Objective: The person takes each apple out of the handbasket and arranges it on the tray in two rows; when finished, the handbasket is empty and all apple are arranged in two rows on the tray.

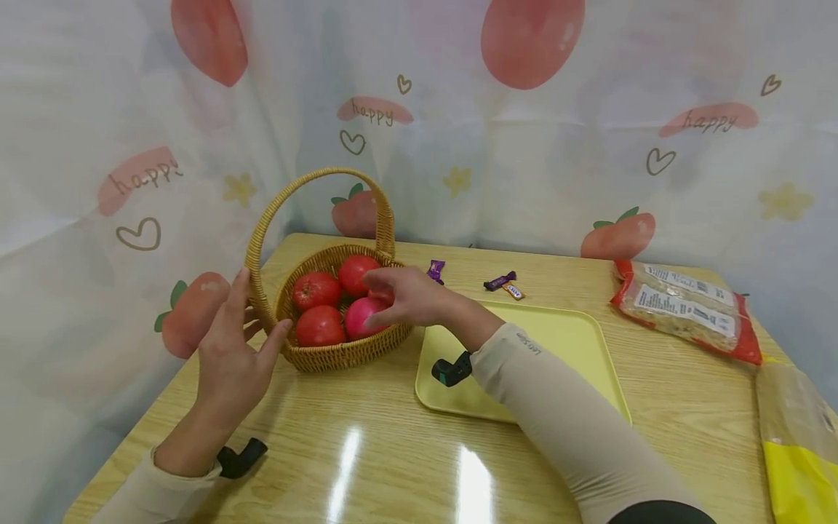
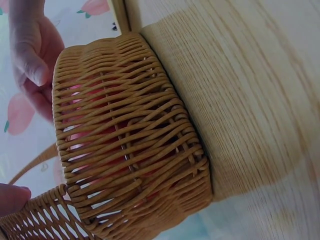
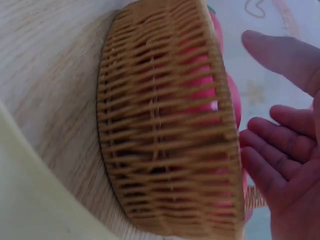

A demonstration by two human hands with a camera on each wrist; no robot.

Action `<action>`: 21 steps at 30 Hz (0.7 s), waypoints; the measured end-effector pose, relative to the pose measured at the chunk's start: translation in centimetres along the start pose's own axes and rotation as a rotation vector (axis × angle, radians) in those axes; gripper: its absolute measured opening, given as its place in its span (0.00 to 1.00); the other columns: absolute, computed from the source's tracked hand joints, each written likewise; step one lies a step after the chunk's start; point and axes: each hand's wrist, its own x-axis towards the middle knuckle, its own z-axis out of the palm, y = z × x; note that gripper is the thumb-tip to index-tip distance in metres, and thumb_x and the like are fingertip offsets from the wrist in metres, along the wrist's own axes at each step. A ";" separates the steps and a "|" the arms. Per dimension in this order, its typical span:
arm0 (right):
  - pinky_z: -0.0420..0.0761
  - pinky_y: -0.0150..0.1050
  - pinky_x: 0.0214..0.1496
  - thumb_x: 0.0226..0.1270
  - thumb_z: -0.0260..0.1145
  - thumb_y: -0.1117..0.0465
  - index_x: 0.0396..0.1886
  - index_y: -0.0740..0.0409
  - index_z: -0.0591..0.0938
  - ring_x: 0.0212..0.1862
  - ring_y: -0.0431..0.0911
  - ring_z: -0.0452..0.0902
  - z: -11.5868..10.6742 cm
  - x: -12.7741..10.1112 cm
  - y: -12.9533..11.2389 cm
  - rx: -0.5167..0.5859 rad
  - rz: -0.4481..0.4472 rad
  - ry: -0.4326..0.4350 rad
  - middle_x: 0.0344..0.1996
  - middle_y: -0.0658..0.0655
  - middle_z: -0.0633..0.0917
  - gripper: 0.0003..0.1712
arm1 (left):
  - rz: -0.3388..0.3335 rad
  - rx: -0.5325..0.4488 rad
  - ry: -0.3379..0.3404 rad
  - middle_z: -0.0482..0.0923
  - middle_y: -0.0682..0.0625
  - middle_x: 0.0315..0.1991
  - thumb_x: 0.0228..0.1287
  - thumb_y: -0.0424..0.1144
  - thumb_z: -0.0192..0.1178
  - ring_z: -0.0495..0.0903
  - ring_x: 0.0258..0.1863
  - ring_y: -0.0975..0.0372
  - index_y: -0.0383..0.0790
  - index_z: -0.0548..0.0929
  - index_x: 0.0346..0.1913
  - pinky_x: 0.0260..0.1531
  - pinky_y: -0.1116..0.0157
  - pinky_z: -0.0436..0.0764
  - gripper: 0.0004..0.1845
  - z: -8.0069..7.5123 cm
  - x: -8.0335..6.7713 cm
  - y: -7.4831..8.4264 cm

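Note:
A wicker basket (image 1: 347, 355) with a tall arched handle (image 1: 327, 172) stands on the table, holding several round red tomato-like fruits (image 1: 321, 325) and a pinker one (image 1: 362, 318). At the handle's left base, my left hand (image 1: 236, 356) has its thumb on the near side and its fingers on the far side. In the left wrist view its thumb (image 2: 14, 197) lies against the woven handle. My right hand (image 1: 415, 295) reaches over the right rim, thumb and fingers spread apart above the pink fruit. From the right wrist, its fingertips (image 3: 250, 155) show right beside the rim.
A yellow tray (image 1: 556, 342) lies right of the basket, under my right forearm. Small wrapped candies (image 1: 500, 281) sit behind it. A red-edged food bag (image 1: 687, 309) and a yellow clear bag (image 1: 799, 444) lie at the right. A printed curtain (image 1: 471, 145) hangs behind.

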 end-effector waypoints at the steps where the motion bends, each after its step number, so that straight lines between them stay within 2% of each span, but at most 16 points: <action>1: 0.77 0.43 0.72 0.60 0.80 0.51 0.75 0.59 0.72 0.68 0.49 0.77 0.1 0.1 -0.1 -0.008 -0.005 -0.012 0.69 0.58 0.79 0.46 | -0.003 0.002 -0.003 0.77 0.31 0.49 0.48 0.23 0.79 0.87 0.43 0.42 0.39 0.61 0.80 0.50 0.91 0.69 0.55 0.0 0.0 0.0; 12: 0.74 0.42 0.75 0.62 0.79 0.50 0.73 0.61 0.74 0.70 0.49 0.75 1.1 1.4 -0.8 -0.184 -0.024 -0.051 0.68 0.58 0.80 0.43 | -0.024 0.009 -0.015 0.77 0.31 0.51 0.52 0.24 0.77 0.86 0.44 0.41 0.40 0.60 0.81 0.50 0.91 0.68 0.54 0.0 0.1 0.2; 21: 0.76 0.43 0.71 0.61 0.78 0.47 0.67 0.62 0.79 0.63 0.49 0.77 1.2 2.4 -1.2 -0.331 -0.027 -0.086 0.62 0.56 0.84 0.39 | -0.034 0.010 -0.022 0.76 0.30 0.52 0.54 0.25 0.77 0.86 0.44 0.41 0.40 0.59 0.81 0.51 0.91 0.68 0.53 0.0 0.0 0.1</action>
